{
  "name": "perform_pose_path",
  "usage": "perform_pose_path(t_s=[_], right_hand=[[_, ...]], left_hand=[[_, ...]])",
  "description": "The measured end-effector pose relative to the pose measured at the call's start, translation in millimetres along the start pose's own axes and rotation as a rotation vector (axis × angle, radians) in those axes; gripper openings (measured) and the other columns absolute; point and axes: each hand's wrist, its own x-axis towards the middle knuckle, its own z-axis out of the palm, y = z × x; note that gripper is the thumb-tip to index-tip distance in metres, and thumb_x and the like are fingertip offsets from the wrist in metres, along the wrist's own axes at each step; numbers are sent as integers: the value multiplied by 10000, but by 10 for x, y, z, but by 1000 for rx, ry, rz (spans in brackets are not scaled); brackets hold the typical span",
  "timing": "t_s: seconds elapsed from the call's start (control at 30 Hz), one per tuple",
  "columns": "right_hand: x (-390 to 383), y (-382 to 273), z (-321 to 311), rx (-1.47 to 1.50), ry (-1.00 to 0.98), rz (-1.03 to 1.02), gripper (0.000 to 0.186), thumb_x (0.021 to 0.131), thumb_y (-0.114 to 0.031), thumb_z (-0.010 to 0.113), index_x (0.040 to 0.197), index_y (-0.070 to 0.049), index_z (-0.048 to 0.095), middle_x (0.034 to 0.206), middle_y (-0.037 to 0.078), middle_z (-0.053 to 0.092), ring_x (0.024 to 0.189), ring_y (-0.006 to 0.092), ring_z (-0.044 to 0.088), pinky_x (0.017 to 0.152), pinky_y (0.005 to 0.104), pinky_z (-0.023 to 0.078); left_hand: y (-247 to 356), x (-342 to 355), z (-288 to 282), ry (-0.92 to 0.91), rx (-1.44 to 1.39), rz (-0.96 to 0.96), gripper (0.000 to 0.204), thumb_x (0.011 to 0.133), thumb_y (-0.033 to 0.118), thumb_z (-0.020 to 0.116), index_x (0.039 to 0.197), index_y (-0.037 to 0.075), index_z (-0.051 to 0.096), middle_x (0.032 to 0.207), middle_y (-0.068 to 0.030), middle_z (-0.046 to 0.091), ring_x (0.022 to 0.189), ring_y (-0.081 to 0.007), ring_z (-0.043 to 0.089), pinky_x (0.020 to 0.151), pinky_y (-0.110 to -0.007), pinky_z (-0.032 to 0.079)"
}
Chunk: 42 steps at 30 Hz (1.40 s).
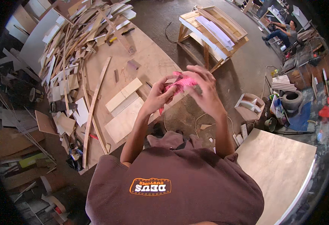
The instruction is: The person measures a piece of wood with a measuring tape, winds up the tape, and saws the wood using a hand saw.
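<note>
Ahead, left hand (157, 96) clamped on pink bundle (187, 81); right hand (207, 93) arched (blurred, grip unclear)

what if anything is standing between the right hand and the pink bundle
Nothing visible stands between them. The left hand grips the pink bundle, and the right hand, blurred, is close at its right side; whether the right fingers touch it cannot be told.
</note>
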Motion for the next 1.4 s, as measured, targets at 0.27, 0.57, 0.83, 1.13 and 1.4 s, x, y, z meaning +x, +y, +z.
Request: perform_pose_path(t_s=[0.27, 0.57, 0.83, 1.13, 1.4], right_hand=[[-298, 381, -297, 473, 86, 246, 128, 908, -87, 627, 1002, 0, 632, 887, 106, 665, 813, 141, 637, 677, 291, 507], [-622, 1303, -795, 344, 533, 374, 186, 963, -212, 617, 1017, -35, 641, 786, -52, 553, 671, 51, 469, 600, 216, 398], [-824, 910, -951, -221, 225, 316, 494, 798, -157, 727, 1253, -81, 550, 1401, 189, 416, 1210, 353, 495, 974, 382, 426], [-613, 651, -287, 678, -320, 30, 308, 901, 20, 579, 1206, -23, 562, 1083, 54, 619, 878, 86, 600, 650, 213, 462], [-535, 947, -581, 646, -285, 126, 253, 910, -96, 649, 1151, -56, 584, 811, 16, 610, 684, 63, 493, 604, 239, 422]], left_hand=[[8, -113, 455, -30, -5, 68, 612, 919, 72, 653, 1457, 74, 361, 1060, -93, 656, 840, -99, 641, 662, -224, 516], [-289, -334, 459, 47, 216, -222, 479, 895, 119, 696, 1335, 43, 524, 1034, -90, 673, 757, -55, 596, 605, -210, 492], [-68, -230, 800, 58, 470, 10, 414, 847, -12, 659, 1250, 50, 583, 853, -6, 618, 746, -60, 561, 662, -212, 475], [274, -303, 1080, 92, 424, 75, 345, 812, -29, 666, 1146, 37, 610, 865, 6, 611, 752, -32, 518, 645, -199, 430], [23, -599, 653, 302, 483, -10, 198, 947, 165, 630, 1017, -3, 706, 791, -8, 666, 672, -48, 555, 597, -211, 429]])
